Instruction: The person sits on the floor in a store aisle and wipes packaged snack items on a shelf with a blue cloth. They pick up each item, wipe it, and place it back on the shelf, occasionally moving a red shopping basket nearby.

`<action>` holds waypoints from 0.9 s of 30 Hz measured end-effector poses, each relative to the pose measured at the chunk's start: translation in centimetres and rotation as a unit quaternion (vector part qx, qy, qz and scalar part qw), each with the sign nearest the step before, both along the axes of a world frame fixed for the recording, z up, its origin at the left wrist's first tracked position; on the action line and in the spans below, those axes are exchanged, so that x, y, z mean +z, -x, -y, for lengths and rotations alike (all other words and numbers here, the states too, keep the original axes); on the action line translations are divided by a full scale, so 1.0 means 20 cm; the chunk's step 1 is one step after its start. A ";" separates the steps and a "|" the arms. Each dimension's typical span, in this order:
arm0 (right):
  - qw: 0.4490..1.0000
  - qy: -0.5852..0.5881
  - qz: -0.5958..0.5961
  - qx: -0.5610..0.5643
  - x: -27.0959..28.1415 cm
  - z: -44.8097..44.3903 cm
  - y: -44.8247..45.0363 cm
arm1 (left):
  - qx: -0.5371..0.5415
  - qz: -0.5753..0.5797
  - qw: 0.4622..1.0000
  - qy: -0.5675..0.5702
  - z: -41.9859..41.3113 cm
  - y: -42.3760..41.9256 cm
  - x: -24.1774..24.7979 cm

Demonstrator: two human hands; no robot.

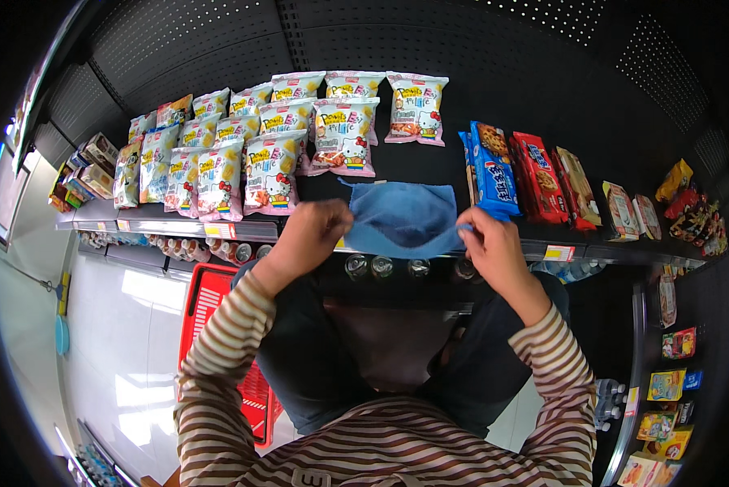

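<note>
A blue cloth (404, 213) is stretched between my two hands over the front edge of a black store shelf (422, 164). My left hand (316, 234) pinches its left corner, slightly blurred. Its right corner is held between the thumb and fingers of my right hand (491, 243). Behind and to the left of the cloth stand several white and pink snack bags (346, 137) in rows. One such bag (417, 109) stands apart, farther back. Close to my right hand is a blue cookie packet (493, 167), with red cookie packets (540, 176) beyond it.
A red shopping basket (203, 292) is on the floor at the left, beside my leg. Bottles and cans (383, 266) occupy the lower shelf under the cloth. Price tags (559, 252) line the shelf edge. Small packages (667, 385) sit on a side shelf at the right.
</note>
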State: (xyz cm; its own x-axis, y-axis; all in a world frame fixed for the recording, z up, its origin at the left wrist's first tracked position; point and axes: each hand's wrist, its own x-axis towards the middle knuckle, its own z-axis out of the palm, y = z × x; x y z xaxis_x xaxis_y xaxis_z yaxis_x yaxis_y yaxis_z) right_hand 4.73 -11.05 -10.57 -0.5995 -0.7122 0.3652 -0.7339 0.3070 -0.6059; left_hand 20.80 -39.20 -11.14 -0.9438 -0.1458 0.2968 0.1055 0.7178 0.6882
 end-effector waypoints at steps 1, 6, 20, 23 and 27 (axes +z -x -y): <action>0.993 -0.019 -0.113 -0.005 0.01 0.05 0.05 | 0.009 -0.010 1.000 0.022 0.04 0.07 -0.02; 0.941 -0.118 -0.314 -0.040 0.01 0.30 0.23 | 0.113 -0.007 0.980 0.165 0.21 0.39 -0.20; 0.873 -0.398 -0.281 -0.032 -0.12 0.55 0.44 | 0.194 0.077 0.942 0.263 0.15 0.51 -0.40; 0.865 -0.413 -0.283 -0.049 -0.16 0.58 0.45 | 0.182 0.101 0.940 0.270 0.15 0.53 -0.37; 0.869 -0.407 -0.279 -0.038 -0.14 0.58 0.45 | 0.189 0.086 0.944 0.255 0.16 0.55 -0.37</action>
State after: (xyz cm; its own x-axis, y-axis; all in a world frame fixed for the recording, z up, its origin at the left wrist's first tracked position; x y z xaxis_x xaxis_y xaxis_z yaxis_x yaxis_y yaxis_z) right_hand -4.36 -22.62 -13.42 -0.5476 -0.8367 0.0073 -0.8023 0.5275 0.2792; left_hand 9.85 -42.48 -18.64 -0.8938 -0.3605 0.2667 -0.3054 0.9249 0.2265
